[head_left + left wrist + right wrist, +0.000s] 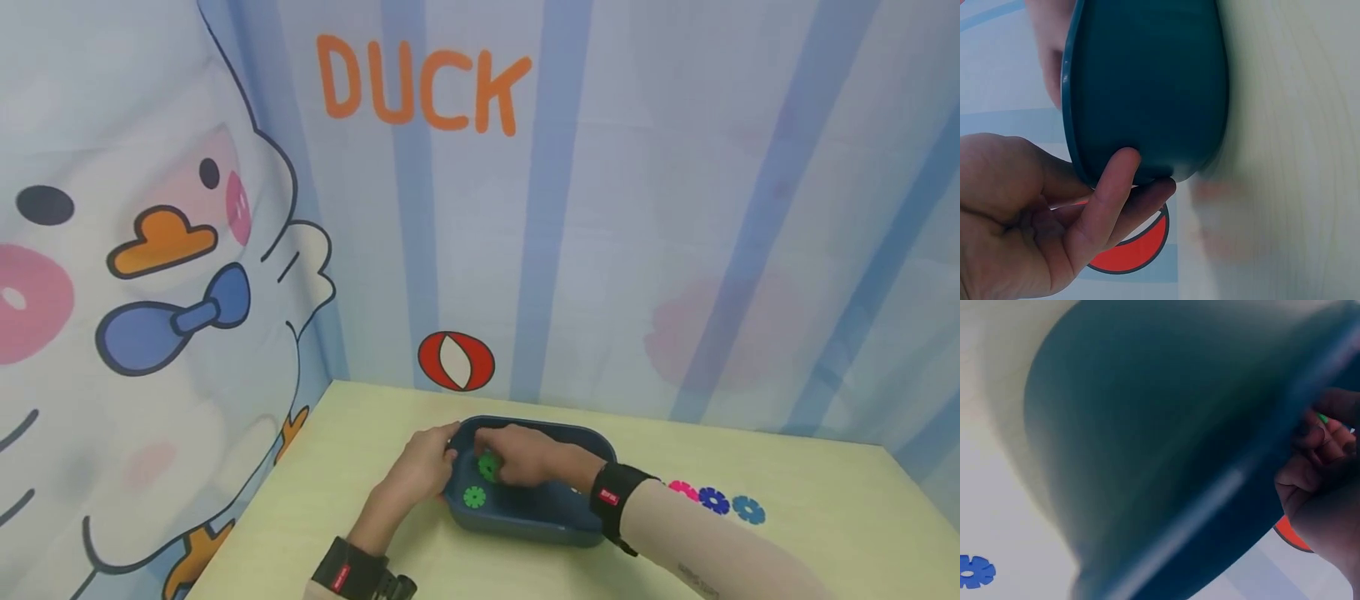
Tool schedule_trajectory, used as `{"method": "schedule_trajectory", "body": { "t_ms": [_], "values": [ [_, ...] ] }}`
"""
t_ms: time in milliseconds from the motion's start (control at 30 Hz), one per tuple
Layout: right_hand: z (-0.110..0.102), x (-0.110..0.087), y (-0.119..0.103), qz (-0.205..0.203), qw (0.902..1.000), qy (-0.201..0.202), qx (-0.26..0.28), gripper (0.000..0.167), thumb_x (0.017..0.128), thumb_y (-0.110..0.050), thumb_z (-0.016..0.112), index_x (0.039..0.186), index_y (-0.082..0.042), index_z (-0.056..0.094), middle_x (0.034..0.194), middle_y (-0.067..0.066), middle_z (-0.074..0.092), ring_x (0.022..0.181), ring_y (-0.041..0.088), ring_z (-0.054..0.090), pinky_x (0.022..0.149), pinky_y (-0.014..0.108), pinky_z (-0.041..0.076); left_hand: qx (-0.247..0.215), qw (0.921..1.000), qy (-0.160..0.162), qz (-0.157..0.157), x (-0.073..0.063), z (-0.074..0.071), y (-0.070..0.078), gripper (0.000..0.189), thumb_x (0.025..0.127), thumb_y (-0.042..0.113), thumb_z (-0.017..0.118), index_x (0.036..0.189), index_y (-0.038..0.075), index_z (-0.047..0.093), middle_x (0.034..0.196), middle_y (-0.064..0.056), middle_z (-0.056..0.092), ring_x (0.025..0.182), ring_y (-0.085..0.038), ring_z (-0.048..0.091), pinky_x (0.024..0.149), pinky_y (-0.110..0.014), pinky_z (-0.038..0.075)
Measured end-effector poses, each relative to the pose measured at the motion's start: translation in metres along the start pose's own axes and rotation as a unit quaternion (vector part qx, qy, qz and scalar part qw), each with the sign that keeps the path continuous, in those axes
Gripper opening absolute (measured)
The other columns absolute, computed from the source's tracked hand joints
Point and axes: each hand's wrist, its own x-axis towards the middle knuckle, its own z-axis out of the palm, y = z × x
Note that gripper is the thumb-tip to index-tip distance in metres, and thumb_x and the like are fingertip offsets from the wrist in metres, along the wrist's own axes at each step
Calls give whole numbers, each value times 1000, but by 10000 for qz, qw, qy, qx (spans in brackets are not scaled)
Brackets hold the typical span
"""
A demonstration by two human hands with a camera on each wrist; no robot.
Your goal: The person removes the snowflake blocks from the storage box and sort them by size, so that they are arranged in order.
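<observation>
A dark blue plastic bin [536, 527] stands on the table with a green notched disc [474, 497] lying in its left part. My left hand [422, 462] grips the bin's left end at the rim; its fingers press on the outer wall [1147, 87] in the left wrist view. Inside the bin, my right hand [525, 455] has curled fingers around a second green notched disc [488, 467], partly covered by them. The right wrist view shows only a sliver of green between the fingers of the right hand [1325, 469].
On the pale yellow table [825, 533], right of the bin, lie a pink notched disc [683, 490], a dark blue one [714, 501] and a lighter blue one [748, 510], partly beside the right forearm. A printed curtain [615, 208] hangs behind.
</observation>
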Motion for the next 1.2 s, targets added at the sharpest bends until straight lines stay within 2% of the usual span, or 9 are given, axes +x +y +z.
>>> {"method": "schedule_trajectory", "body": {
  "t_ms": [133, 267, 500, 633, 767, 967, 1200],
  "values": [
    [-5, -10, 1, -125, 9997, 66, 189, 42, 89, 5, 63, 128, -12, 70, 75, -7, 55, 65, 9, 48, 61, 25, 42, 32, 10000, 6, -8, 0, 2, 1, 50, 107, -1, 55, 157, -3, 46, 151, -33, 54, 56, -17, 72, 50, -29, 58],
    [-10, -22, 4, -240, 9993, 129, 263, 44, 93, 3, 62, 136, -7, 69, 75, -7, 55, 66, 8, 46, 63, 25, 40, 36, 10000, 60, -21, 0, 2, 2, 51, 107, -1, 55, 157, -3, 46, 151, -33, 54, 58, -19, 72, 49, -30, 58],
    [-20, -47, 9, -496, 9959, 299, 690, 36, 98, 0, 67, 133, -10, 67, 90, -6, 64, 73, 8, 51, 71, 26, 48, 76, 9999, 92, 73, 0, 3, 2, 50, 107, -2, 54, 157, -4, 46, 152, -33, 53, 54, -18, 71, 48, -29, 57],
    [-27, -59, 11, -521, 9930, 363, 993, 35, 99, -4, 69, 132, -16, 64, 83, -6, 59, 69, 7, 47, 69, 25, 45, 51, 9999, 121, 64, 0, 3, 3, 50, 107, -3, 53, 157, -4, 46, 151, -33, 53, 49, -17, 68, 47, -29, 57],
    [-37, -69, 13, -611, 9890, 522, 1241, 37, 97, -5, 74, 132, -15, 63, 79, -4, 57, 68, 7, 49, 69, 25, 48, 82, 9998, 149, 74, -1, 4, 4, 50, 107, -3, 54, 156, -5, 46, 149, -34, 55, 48, -16, 67, 46, -29, 57],
    [-49, -83, 24, -581, 9875, 924, 1138, 38, 98, -2, 71, 134, -11, 61, 77, -5, 52, 66, 8, 48, 66, 26, 48, 130, 9998, 136, 53, -1, 4, 4, 51, 106, -3, 55, 157, -4, 46, 149, -32, 56, 48, -15, 66, 47, -29, 56],
    [-46, -95, 40, -422, 9826, 1088, 1445, 38, 101, -2, 69, 136, -14, 59, 69, -6, 42, 61, 7, 41, 65, 25, 44, 90, 9998, 149, 74, 0, 4, 3, 51, 106, -3, 55, 156, -4, 46, 149, -32, 57, 47, -16, 66, 48, -30, 57]
  ]
}}
